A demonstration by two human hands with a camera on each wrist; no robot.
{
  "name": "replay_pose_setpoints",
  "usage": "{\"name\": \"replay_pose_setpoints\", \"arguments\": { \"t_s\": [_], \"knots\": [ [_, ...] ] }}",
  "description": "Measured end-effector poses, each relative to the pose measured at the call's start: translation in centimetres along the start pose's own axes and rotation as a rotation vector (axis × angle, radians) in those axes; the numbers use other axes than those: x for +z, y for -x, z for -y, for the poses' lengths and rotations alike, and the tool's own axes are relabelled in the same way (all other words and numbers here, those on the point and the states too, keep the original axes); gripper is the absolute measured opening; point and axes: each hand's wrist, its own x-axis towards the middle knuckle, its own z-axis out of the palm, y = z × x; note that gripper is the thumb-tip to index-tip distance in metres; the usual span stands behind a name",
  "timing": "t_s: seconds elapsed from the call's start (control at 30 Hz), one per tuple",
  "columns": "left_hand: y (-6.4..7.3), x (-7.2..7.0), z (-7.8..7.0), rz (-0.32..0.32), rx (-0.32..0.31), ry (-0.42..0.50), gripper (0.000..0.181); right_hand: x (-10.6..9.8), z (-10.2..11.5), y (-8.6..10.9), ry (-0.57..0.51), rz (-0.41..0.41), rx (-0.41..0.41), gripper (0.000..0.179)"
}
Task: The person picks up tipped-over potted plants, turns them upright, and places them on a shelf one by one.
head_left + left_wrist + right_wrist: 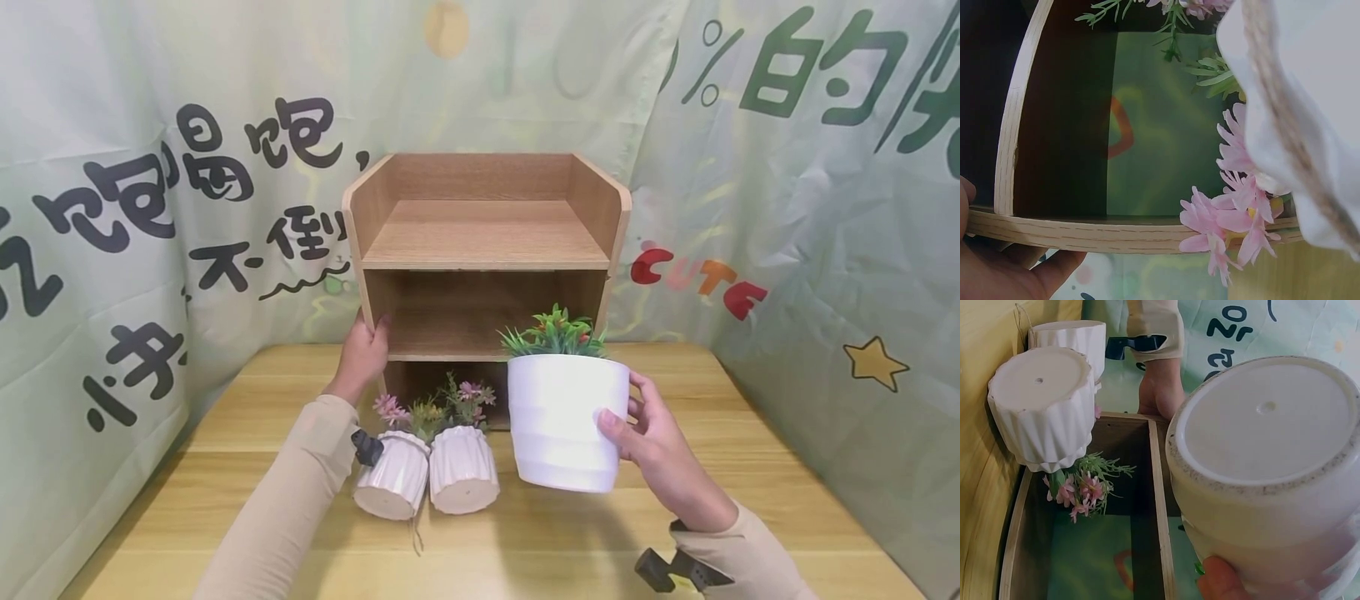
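With left hand, grips the wooden shelf by its left side; with right hand, pinches the large white pot by its right wall; holds it above the table, right of two small flowerpots.

On my feed, this looks like a curtained-off booth: printed fabric sheets with Chinese characters and a cartoon star close in behind and beside a wood-grain table. I can't tell whether a home or a studio surrounds it.
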Motion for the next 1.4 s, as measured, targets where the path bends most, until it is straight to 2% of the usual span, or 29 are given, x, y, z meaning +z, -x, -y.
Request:
{"name": "replay_pose_setpoints", "arguments": {
  "t_s": [0.33, 0.57, 0.77, 1.0, 1.23, 1.4],
  "knots": [
    [-0.14, -0.12, -0.13, -0.003, 0.002, -0.006, 0.042, -0.03, 0.25, -0.38, 0.002, -0.013, 0.002, 0.064],
    [-0.02, -0.30, -0.06, 0.005, -0.023, -0.018, 0.043, -0.09, 0.36, -0.37, 0.012, -0.013, 0.001, 0.063],
    [-0.17, -0.47, -0.05, -0.010, 0.011, -0.010, 0.043, -0.04, 0.40, -0.68, 0.023, -0.022, -0.005, 0.063],
    [0.17, -0.30, 0.06, 0.012, -0.026, -0.004, 0.044, -0.03, 0.22, -0.50, -0.010, -0.013, 0.005, 0.063],
    [0.12, -0.20, 0.09, 0.016, -0.005, -0.002, 0.046, -0.08, 0.25, -0.50, 0.018, -0.016, 0.003, 0.064],
    [-0.02, -0.18, 0.10, 0.027, -0.022, 0.002, 0.046, -0.18, 0.24, -0.45, 0.025, -0.027, -0.001, 0.063]
  ]
}}
